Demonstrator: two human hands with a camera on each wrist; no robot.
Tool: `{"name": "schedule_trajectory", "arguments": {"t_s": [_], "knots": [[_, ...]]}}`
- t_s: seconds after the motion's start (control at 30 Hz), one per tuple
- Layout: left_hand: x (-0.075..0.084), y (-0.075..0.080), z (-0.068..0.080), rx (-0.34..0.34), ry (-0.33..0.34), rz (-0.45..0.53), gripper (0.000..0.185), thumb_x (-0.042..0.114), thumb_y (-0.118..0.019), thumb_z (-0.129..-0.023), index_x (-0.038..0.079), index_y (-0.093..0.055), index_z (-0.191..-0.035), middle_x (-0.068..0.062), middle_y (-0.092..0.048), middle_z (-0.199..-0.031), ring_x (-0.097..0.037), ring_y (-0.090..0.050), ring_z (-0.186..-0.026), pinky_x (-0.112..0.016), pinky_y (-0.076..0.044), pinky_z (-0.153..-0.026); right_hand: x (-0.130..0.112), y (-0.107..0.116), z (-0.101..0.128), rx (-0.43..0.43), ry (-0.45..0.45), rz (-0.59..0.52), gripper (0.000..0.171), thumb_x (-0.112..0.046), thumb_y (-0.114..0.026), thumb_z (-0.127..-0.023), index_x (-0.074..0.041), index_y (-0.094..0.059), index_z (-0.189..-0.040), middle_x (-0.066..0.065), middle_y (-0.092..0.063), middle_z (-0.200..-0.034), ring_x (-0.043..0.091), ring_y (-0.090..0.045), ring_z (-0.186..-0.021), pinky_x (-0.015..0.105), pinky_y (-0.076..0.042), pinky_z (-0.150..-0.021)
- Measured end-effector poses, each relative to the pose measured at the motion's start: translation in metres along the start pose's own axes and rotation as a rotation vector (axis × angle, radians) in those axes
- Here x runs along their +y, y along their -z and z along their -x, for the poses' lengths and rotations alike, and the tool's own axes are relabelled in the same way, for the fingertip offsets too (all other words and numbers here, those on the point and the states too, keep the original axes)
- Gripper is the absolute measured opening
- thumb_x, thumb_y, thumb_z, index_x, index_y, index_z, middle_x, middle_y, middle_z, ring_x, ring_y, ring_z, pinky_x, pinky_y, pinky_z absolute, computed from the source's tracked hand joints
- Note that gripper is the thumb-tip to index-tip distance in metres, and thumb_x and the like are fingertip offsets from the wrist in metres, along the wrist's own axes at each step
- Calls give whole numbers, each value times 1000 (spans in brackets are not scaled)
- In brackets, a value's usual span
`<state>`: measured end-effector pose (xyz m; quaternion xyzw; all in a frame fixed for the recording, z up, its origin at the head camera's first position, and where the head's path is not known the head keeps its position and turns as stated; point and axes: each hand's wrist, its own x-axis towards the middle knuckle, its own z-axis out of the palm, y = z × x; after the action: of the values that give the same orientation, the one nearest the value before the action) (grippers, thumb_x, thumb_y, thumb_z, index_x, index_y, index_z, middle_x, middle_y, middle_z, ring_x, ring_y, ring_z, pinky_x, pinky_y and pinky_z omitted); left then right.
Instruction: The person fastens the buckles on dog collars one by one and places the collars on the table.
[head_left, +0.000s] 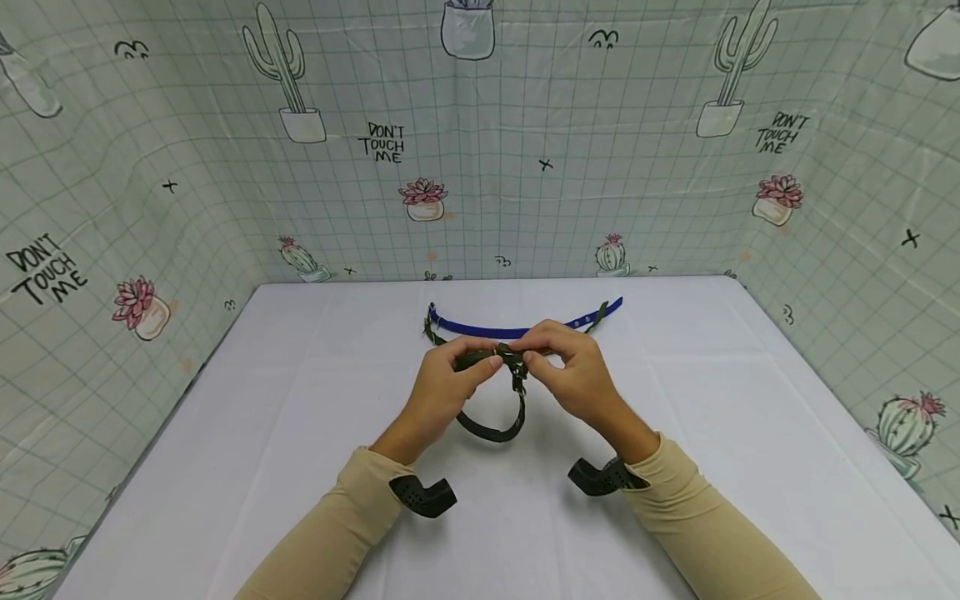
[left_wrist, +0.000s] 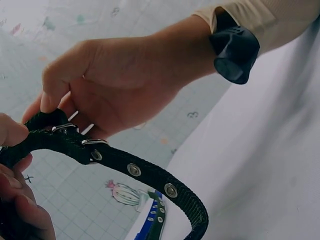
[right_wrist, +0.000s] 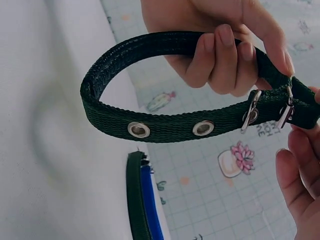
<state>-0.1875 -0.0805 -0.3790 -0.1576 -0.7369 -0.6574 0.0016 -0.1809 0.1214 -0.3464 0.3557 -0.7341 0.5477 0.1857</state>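
A dark green pet collar (head_left: pixel 491 434) of woven webbing hangs in a loop below both hands, raised over the table. Metal eyelets run along its strap in both wrist views. My left hand (head_left: pixel 442 383) grips one side of it, fingers curled round the webbing in the right wrist view. With thumb and fingertips, my right hand (head_left: pixel 573 371) pinches the collar beside the metal buckle (right_wrist: pixel 286 107). A metal ring (right_wrist: pixel 251 112) sits round the strap close to that buckle. The strap's tip is partly hidden by fingers.
Behind the hands, a blue collar (head_left: pixel 480 330) lies on the white table (head_left: pixel 300 417), a second green collar (right_wrist: pixel 136 195) alongside it. A patterned cloth (head_left: pixel 480 108) walls the back and both sides. Each wrist wears a black camera mount (head_left: pixel 423 497).
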Motion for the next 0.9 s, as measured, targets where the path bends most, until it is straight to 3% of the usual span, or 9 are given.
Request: {"name": "schedule_trajectory", "arguments": {"t_s": [0.27,0.53,0.77,0.9], "knots": [[1,1,1,-20,-6,-2,29,27,-72,-95,12,-71,-120,-5,-66,-97,-19,-51,-73,-25,-42,-60,0,-1,0,-43,-1,31,22,18,-59,-85,6,-73,-96,15,-70,-94,20,-63,-86,26,-52,-78],[0,2,1,-53,-32,-4,32,24,-71,-96,7,-69,-123,-6,-65,-96,-20,-50,-71,-27,-42,-59,-2,0,0,-75,-49,39,19,16,-59,-85,6,-71,-95,15,-70,-95,20,-63,-86,40,-54,-77],[-2,1,0,-104,-58,-60,29,28,-69,-97,13,-69,-121,-3,-67,-100,-24,-57,-77,-31,-47,-63,-2,-1,1,-91,-36,64,13,12,-62,-88,4,-68,-95,13,-68,-94,20,-62,-84,37,-54,-76],[-2,2,0,-110,-76,-44,28,27,-67,-98,13,-68,-122,-6,-60,-87,-24,-50,-67,-31,-43,-60,-2,-4,1,-72,-51,74,9,10,-63,-89,3,-65,-96,12,-67,-91,20,-63,-80,36,-53,-74]]}}
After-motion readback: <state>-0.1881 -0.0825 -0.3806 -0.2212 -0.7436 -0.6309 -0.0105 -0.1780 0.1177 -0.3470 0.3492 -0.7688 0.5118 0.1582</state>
